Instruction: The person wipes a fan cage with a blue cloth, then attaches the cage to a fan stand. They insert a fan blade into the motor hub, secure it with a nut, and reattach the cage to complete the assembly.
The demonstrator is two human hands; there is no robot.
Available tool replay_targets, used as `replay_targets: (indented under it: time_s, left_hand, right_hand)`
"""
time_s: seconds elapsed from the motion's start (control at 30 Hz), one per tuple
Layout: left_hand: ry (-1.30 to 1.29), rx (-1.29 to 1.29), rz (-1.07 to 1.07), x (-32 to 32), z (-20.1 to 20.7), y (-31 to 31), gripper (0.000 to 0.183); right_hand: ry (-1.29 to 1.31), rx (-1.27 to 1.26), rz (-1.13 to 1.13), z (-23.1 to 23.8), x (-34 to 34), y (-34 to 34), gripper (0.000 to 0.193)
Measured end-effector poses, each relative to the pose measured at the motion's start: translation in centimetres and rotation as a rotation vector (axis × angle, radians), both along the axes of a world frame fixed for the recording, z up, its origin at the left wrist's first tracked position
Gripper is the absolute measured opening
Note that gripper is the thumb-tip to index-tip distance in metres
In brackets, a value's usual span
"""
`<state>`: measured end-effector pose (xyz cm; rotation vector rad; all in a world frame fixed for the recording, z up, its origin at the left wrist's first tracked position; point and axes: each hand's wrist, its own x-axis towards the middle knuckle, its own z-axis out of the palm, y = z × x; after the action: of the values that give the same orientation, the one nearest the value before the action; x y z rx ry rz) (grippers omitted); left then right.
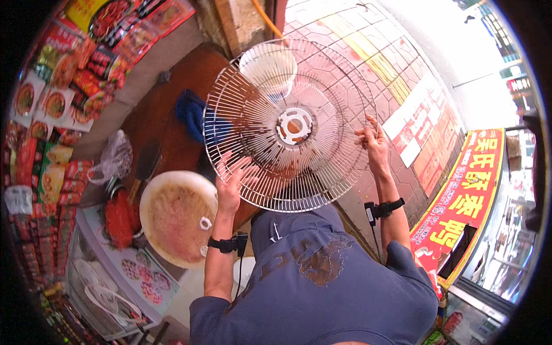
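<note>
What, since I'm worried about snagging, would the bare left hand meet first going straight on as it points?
Most likely the round, silver, metal-wire fan guard: the left hand overlaps its lower-left bars in view, though depth is unclear, so they may be touching.

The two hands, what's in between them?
In the head view, a round wire fan guard lies between the left hand and the right hand.
</note>
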<state>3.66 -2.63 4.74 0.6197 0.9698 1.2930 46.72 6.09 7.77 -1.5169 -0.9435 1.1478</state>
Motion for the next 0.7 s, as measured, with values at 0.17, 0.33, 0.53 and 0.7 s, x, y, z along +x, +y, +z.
replay_targets:
  time_s: [0.17,0.33,0.53,0.7]
  left_hand:
    - [-0.058,-0.221,0.215,-0.1,-6.5,-3.9,0.053]
    - [-0.091,-0.581,0.331,0.8,-11.5,-8.1,0.051]
    - [-0.101,-0.380,0.371,-0.8,-8.3,-11.1,0.052]
    - [-0.046,-0.289,0.459,-1.1,-3.5,-11.8,0.051]
  right_hand:
    - [0.036,-0.207,0.194,-7.9,-2.4,0.1,0.071]
    - [-0.071,-0.447,0.223,-14.6,-5.5,-4.4,0.086]
    - [0.315,-0.382,0.238,-11.0,-5.5,-5.4,0.075]
    - [0.821,-0.456,0.416,-7.1,-7.8,-5.4,0.065]
